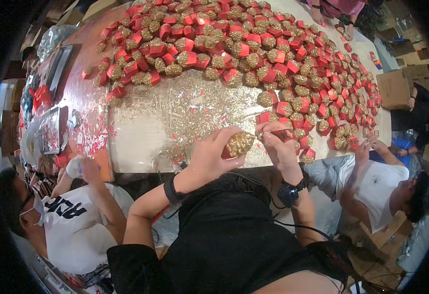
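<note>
My left hand (215, 153) is closed around a gold, bumpy, glittery ornament (240, 144) with a red base, just over the near edge of the table. Close beside it, my right hand (279, 149) has its thumb and forefinger pinched together by the ornament's right end. What sits in that pinch is too small to name. A dark red shiny piece (285, 134) shows at the right fingers; whether they hold it I cannot tell. Many similar gold-and-red ornaments (268, 74) lie heaped on the table beyond both hands.
Gold glitter and red scraps cover the table (145, 142). Black trays (57, 73) lie at the left. Co-workers in white shirts sit at left (77, 220) and right (378, 191); another person's hands (349, 30) work at the far right. A cardboard box (393, 89) stands right.
</note>
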`<state>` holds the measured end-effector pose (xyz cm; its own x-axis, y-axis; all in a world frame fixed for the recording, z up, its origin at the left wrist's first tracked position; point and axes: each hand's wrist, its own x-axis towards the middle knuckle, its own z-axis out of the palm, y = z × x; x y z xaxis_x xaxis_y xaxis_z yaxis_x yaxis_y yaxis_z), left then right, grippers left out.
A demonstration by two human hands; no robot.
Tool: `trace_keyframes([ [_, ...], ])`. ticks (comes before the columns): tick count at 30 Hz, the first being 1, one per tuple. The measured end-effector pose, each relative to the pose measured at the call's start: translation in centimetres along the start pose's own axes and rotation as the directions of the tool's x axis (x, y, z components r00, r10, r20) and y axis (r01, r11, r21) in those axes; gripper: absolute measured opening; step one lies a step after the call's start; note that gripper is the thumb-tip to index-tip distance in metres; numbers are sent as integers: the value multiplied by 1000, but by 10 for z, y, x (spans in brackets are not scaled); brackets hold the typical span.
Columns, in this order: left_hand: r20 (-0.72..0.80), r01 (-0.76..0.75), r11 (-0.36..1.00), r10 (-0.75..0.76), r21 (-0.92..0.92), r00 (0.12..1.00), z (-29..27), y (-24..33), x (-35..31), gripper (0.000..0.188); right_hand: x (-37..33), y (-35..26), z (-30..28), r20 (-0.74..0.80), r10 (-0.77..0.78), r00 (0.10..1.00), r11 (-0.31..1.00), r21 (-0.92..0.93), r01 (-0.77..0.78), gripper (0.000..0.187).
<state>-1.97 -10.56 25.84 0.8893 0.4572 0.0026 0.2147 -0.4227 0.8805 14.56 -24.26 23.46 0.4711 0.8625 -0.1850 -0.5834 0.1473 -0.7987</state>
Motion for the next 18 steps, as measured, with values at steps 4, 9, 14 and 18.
trace_keyframes([
  [4,-59,-47,998,50,50,997,2,2,-4,54,-3,0,9,9,-103,995,935,-341,99,17],
  [9,-36,3,997,0,80,999,2,5,-9,53,-4,-2,12,163,-267,950,759,-572,312,23],
  [14,-35,-89,982,96,165,995,4,5,-14,55,-4,-4,10,238,-302,923,619,-687,380,34],
  [18,25,-143,930,143,338,989,6,5,-19,59,-5,-9,7,301,-258,918,571,-719,397,30],
])
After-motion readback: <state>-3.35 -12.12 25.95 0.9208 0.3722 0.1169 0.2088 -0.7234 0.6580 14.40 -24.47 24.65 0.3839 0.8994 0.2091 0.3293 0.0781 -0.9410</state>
